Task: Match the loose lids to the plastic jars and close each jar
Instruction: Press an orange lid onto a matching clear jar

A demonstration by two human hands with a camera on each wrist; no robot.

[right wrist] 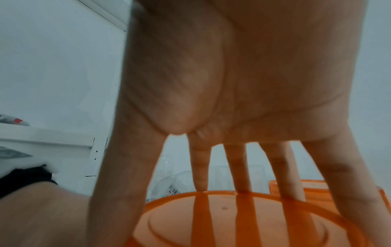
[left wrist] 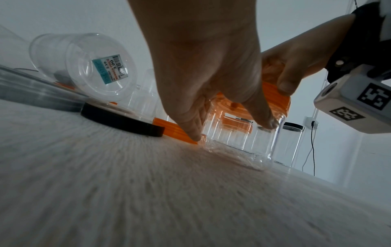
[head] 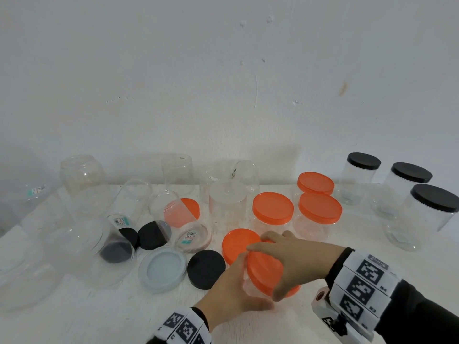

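A small clear plastic jar [head: 248,288] stands near the table's front edge with an orange lid [head: 260,276] on its mouth. My left hand [head: 238,281] grips the jar's wall; in the left wrist view my left hand [left wrist: 230,127] has its thumb and fingers curled round the clear jar [left wrist: 243,142], whose base rests on the table. My right hand [head: 270,269] reaches over from the right and grips the lid's rim. Seen from the right wrist, the right hand [right wrist: 211,200] spreads its fingers over the orange lid [right wrist: 243,222]. A second, loose orange lid [head: 236,243] lies just behind.
A black lid [head: 206,269] and a pale grey lid [head: 162,269] lie to the left, with more black lids [head: 151,235] and several open clear jars, some on their sides. Three orange-lidded jars [head: 273,212] stand behind; three black-lidded jars [head: 411,172] stand at the far right.
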